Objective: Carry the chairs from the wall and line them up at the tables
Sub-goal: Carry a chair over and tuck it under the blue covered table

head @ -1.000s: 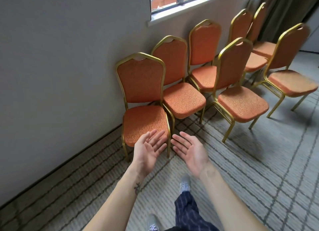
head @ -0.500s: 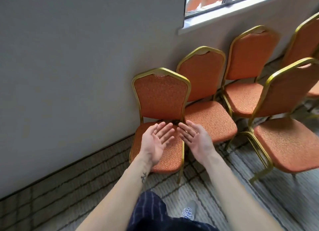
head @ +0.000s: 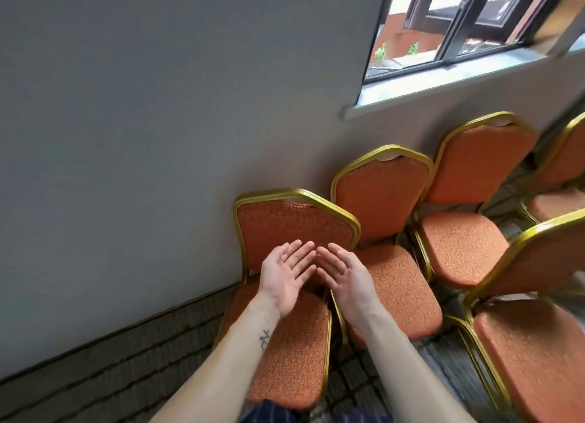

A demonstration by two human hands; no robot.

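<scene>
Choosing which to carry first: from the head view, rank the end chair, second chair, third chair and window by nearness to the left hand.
1. end chair, directly under the left hand.
2. second chair, just to the right.
3. third chair, farther right.
4. window, upper right.

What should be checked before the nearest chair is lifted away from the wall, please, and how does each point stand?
1. Hands free: left hand and right hand are open, palms up, holding nothing: ok.
2. Grip on the nearest chair: none yet; both hands hover before its backrest: not ok.
3. Free of the neighbouring chair: their gold frames overlap in view; contact unclear: cannot tell.
4. Legs unobstructed: hidden under the seat: cannot tell.
5. Room at the right: another chair stands close: not ok.
6. Route to tables: out of view: cannot tell.
</scene>
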